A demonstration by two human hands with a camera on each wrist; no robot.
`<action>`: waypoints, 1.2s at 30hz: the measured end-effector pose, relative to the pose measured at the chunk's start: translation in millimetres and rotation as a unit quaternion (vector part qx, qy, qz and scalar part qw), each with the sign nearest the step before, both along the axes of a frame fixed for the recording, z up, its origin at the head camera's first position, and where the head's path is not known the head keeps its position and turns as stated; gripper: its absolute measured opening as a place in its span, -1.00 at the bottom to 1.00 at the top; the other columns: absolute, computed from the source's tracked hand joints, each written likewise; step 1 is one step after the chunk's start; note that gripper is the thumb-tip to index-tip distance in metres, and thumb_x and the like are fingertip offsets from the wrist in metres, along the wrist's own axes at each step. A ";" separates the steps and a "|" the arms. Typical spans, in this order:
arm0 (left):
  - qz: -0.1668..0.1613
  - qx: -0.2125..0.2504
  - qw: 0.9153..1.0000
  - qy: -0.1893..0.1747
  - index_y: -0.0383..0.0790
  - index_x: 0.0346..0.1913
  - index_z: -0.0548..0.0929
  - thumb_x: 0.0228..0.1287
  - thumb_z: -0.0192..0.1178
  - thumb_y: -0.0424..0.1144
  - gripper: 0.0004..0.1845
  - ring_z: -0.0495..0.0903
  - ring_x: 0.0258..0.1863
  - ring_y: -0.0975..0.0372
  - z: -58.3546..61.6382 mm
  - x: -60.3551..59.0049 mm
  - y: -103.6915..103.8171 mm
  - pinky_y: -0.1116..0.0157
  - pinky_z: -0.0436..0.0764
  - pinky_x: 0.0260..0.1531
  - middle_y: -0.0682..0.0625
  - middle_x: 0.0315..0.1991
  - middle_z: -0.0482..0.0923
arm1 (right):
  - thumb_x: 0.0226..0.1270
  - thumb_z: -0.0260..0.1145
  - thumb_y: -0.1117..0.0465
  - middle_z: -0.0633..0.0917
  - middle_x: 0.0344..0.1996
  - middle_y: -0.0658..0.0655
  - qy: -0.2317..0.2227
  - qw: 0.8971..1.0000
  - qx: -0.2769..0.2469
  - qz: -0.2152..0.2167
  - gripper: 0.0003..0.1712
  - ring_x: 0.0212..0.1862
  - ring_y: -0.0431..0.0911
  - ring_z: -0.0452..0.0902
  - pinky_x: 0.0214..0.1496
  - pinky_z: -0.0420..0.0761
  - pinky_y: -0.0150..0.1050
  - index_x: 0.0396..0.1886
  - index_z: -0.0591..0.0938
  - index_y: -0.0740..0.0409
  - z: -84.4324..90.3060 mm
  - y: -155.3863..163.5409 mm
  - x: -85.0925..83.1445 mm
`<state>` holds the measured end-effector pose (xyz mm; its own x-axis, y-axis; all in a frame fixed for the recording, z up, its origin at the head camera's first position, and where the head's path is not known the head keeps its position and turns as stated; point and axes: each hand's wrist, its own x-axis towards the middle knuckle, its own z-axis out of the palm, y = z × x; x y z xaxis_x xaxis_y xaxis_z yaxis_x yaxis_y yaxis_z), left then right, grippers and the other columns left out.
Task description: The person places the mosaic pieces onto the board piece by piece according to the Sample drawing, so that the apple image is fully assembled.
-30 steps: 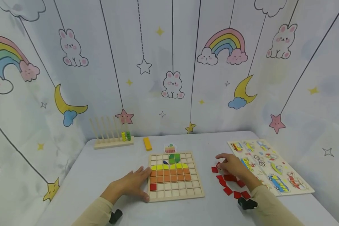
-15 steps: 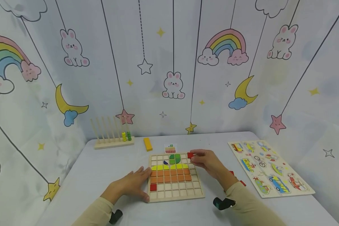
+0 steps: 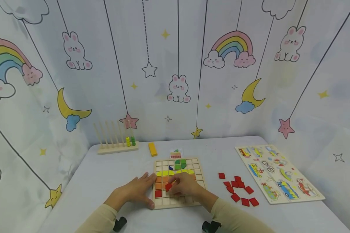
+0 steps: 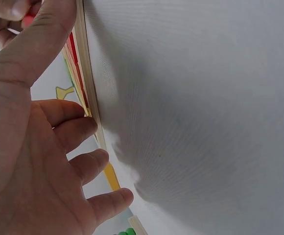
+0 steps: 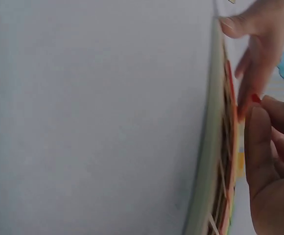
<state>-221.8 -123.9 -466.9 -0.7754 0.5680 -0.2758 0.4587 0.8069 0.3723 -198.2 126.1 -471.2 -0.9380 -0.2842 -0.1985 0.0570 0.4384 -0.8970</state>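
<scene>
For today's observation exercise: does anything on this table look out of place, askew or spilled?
Nothing looks damaged. The loose red tiles lie scattered at odd angles beside the grid board, and one yellow block lies alone near the peg rack. The right hand holds a red tile tilted.

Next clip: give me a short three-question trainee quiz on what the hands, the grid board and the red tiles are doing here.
1. True or false: the right hand pinches a red tile over the grid board.
2. What does the left hand rest against?
A. the vehicle puzzle
B. the board's left edge
C. the peg rack
3. Which side of the board is the loose pile of red tiles on?

Key:
1. True
2. B
3. Its right, between the board and the vehicle puzzle.
</scene>
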 end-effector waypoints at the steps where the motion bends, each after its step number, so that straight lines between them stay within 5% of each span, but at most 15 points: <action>1: 0.001 -0.001 1.000 0.000 -0.18 0.60 0.18 -0.14 0.55 0.32 0.28 0.03 0.61 -0.08 0.2 0.0 0.1 -0.28 0.12 0.47 -0.08 0.60 0.15 | 0.10 0.59 0.29 0.67 -0.41 0.06 0.009 1.000 0.026 0.006 -0.71 -0.38 -0.12 0.59 -0.41 0.63 -0.35 -0.16 0.75 0.03 -2.2 -2.9 1.9; 12: -0.004 0.000 1.000 0.002 -0.19 0.60 0.18 -0.14 0.55 0.32 0.28 0.03 0.61 -0.09 0.1 0.8 0.2 -0.28 0.14 0.46 -0.09 0.60 0.15 | 0.03 0.59 0.32 0.59 -0.57 -0.11 0.126 0.978 0.159 0.054 -0.76 -0.48 -0.24 0.45 -0.57 0.37 -0.40 -0.24 0.79 0.11 -7.1 -20.5 8.7; 19: -0.009 0.005 1.000 0.006 -0.21 0.59 0.19 -0.13 0.55 0.31 0.27 0.04 0.60 -0.11 1.1 1.3 -0.6 -0.28 0.14 0.46 -0.12 0.60 0.15 | 0.02 0.59 0.31 0.60 -0.51 -0.14 0.138 0.972 0.178 0.066 -0.70 -0.40 -0.23 0.45 -0.43 0.43 -0.39 -0.19 0.80 0.09 -3.5 -21.0 10.0; 23: -0.007 0.008 1.000 0.004 -0.22 0.59 0.18 -0.13 0.56 0.29 0.27 0.04 0.60 -0.11 0.6 1.4 0.0 -0.28 0.13 0.46 -0.13 0.60 0.15 | 0.10 0.56 0.30 0.61 -0.46 -0.08 0.104 0.983 0.140 0.054 -0.68 -0.41 -0.21 0.49 -0.45 0.49 -0.36 -0.10 0.77 0.11 3.3 -9.5 6.6; 29: -0.004 0.007 1.000 -0.003 -0.22 0.60 0.18 -0.14 0.57 0.28 0.29 0.04 0.60 -0.10 -1.7 1.3 1.1 -0.28 0.12 0.47 -0.12 0.60 0.15 | 0.29 0.45 0.28 0.66 -0.37 0.12 0.046 0.999 -0.006 -0.007 -0.59 -0.40 -0.09 0.60 -0.32 0.69 -0.24 0.13 0.67 0.26 19.9 60.6 -15.0; 32: -0.002 0.004 1.000 -0.001 -0.20 0.60 0.17 -0.16 0.57 0.30 0.30 0.03 0.61 -0.10 -2.2 0.9 1.2 -0.28 0.11 0.47 -0.11 0.60 0.14 | 0.35 0.42 0.24 0.66 -0.29 0.15 0.024 0.996 -0.054 -0.074 -0.55 -0.31 -0.03 0.61 -0.21 0.70 -0.25 0.20 0.62 0.23 24.8 111.5 -25.5; 36: -0.001 0.000 1.000 0.003 -0.20 0.60 0.18 -0.16 0.57 0.30 0.29 0.04 0.60 -0.10 -1.3 0.0 1.1 -0.28 0.12 0.47 -0.11 0.60 0.14 | 0.40 0.40 0.14 0.67 -0.15 0.22 0.010 0.987 -0.050 -0.153 -0.47 -0.18 0.09 0.60 -0.13 0.69 -0.23 0.30 0.56 0.22 29.2 172.6 -29.5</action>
